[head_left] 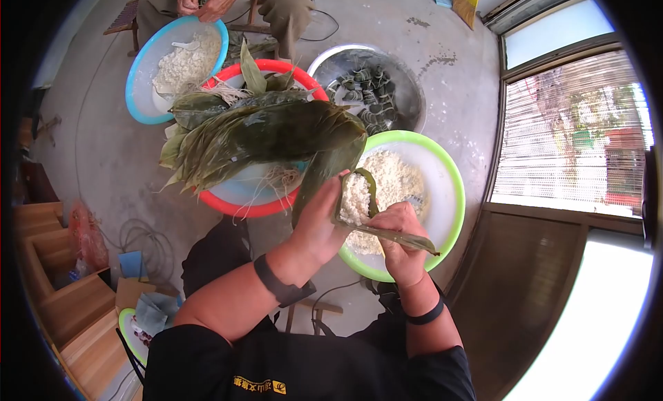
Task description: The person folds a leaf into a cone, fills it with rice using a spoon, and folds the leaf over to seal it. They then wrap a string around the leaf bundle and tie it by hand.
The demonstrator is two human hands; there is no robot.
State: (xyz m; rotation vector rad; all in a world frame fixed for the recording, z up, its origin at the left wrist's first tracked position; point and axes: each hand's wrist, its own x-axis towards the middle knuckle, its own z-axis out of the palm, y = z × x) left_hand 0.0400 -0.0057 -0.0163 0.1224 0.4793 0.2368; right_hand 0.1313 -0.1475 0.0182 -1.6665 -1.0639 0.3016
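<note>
My left hand [319,228] is wrapped round a green bamboo leaf folded into a cone. White rice [356,199] fills the open top of this cone. My right hand [402,239] has curled fingers at the cone's right side, closed on the leaf [407,241], whose narrow tail crosses over that hand. Under both hands stands a green-rimmed basin [452,194] of loose rice [394,176]. A greyish object lies in that rice just past my right hand, too small to make out. A thick stack of bamboo leaves [269,135] lies just beyond my left hand.
The leaf stack rests across a red-rimmed basin [304,76] with pale strings [276,180]. A metal basin [407,76] holds several dark wrapped dumplings [369,93]. At the far left, another person's hands [214,4] are above a blue-rimmed basin [135,83] of rice. Wooden furniture [76,311] stands at left.
</note>
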